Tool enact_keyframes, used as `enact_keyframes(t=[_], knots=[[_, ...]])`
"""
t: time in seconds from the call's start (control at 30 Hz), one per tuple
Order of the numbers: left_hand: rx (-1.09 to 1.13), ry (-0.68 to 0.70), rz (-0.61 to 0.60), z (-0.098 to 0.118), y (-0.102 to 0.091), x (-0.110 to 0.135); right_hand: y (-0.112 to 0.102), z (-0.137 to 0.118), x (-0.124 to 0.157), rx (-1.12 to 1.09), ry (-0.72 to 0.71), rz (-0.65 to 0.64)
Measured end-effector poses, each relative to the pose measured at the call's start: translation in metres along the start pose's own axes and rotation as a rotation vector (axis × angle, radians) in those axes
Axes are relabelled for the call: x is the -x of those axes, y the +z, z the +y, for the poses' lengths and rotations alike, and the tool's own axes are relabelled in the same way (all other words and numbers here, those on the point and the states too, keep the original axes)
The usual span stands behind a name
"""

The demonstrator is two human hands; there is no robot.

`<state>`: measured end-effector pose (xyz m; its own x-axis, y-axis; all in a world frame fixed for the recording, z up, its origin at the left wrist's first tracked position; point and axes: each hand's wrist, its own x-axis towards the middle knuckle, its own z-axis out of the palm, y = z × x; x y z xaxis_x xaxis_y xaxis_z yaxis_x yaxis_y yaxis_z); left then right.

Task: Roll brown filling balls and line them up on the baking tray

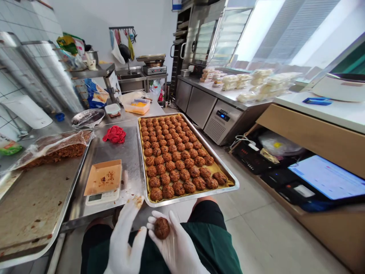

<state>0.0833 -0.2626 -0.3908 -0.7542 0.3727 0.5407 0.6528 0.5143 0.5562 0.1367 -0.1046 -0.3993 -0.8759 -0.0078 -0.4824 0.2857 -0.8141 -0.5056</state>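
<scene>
My right hand [173, 245], in a white glove, lies palm up over my lap and cradles a round brown dough ball [162, 227]. My left hand [125, 238], also gloved, is beside it with fingers stretched upward and nothing in it. Just beyond my hands a metal baking tray [188, 196] lined with yellow paper holds several rows of the same brown balls [171, 152]. A small scale [103, 196] with a cardboard sheet [104, 177] on top sits left of the tray.
A large tray [34, 213] with a bag of brown mix [51, 148] sits at left. A red cloth [114, 134], a steel bowl [88, 117] and plastic tubs [137, 106] lie farther back. An oven and a counter with packed goods [256, 85] line the right side.
</scene>
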Motion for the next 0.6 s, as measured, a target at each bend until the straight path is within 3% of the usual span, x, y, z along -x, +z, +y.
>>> enact_keyframes(t=[0.07,0.2,0.33,0.47,0.6], knots=[[-0.081,0.041,-0.02,-0.002,-0.008,-0.001,-0.003,-0.002,-0.002,-0.28,0.07,-0.067],[-0.24,0.293,-0.182,0.005,0.005,0.005,0.0,-0.003,-0.002,-0.198,0.05,-0.108],[-0.29,0.287,-0.153,0.016,0.024,0.01,0.004,-0.005,0.0,-0.164,-0.002,-0.169],[-0.303,0.321,-0.127,0.021,0.031,0.005,-0.009,0.001,-0.008,-0.164,0.115,-0.025],[-0.312,0.434,-0.189,0.027,0.035,-0.009,-0.012,0.001,-0.01,-0.334,0.16,0.082]])
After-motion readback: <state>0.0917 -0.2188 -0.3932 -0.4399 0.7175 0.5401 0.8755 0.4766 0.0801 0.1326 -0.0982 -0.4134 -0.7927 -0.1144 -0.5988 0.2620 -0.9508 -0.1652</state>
